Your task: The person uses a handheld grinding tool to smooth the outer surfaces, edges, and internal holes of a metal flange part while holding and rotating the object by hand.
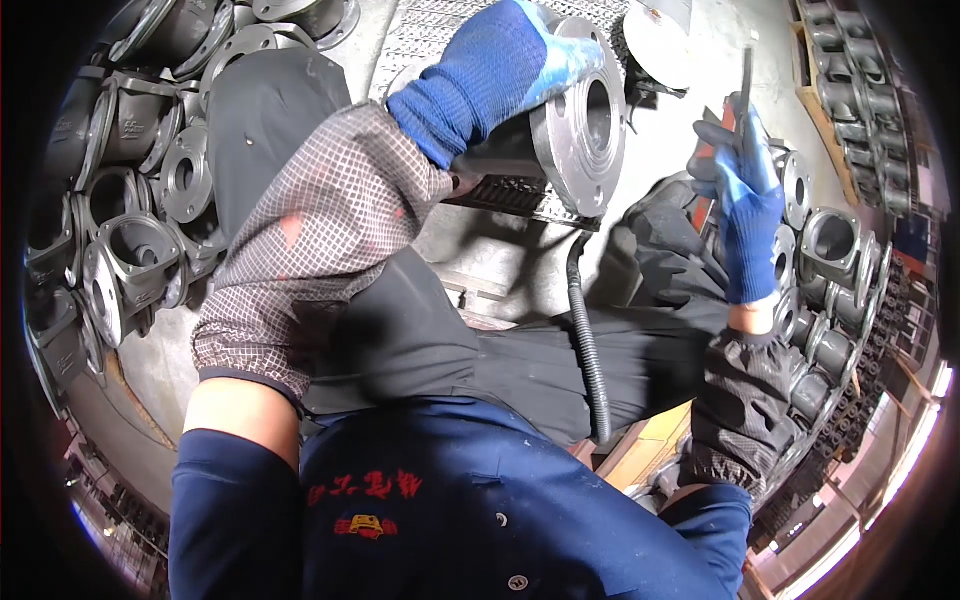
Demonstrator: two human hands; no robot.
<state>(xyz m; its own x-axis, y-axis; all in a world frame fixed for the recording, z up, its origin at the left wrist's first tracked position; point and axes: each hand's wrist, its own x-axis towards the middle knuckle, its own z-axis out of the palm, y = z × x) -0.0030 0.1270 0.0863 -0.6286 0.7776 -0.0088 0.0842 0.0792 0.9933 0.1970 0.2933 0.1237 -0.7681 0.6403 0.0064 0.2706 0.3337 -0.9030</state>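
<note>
My left hand [520, 60], in a blue knitted glove with a light-coated palm, reaches over a grey cast flanged valve body [580, 125]. Its fingers grip the upper rim of the round flange, which faces right and has bolt holes. The casting lies on its side on a dark slotted metal stand [510, 195]. To the right, apart from the casting, my right hand [745, 185] is raised in a matching glove. Its fingers close around a thin dark bar [747, 75] that points away from me; its exact kind is unclear.
Flanged castings are piled at the left [130, 240] and right [830, 240]. A ribbed black hose [585, 340] hangs below the stand. A white round disc [655, 45] stands beyond the flange. Something red [703, 180] shows beside my right hand. A wooden pallet edge [825, 115] lies at far right.
</note>
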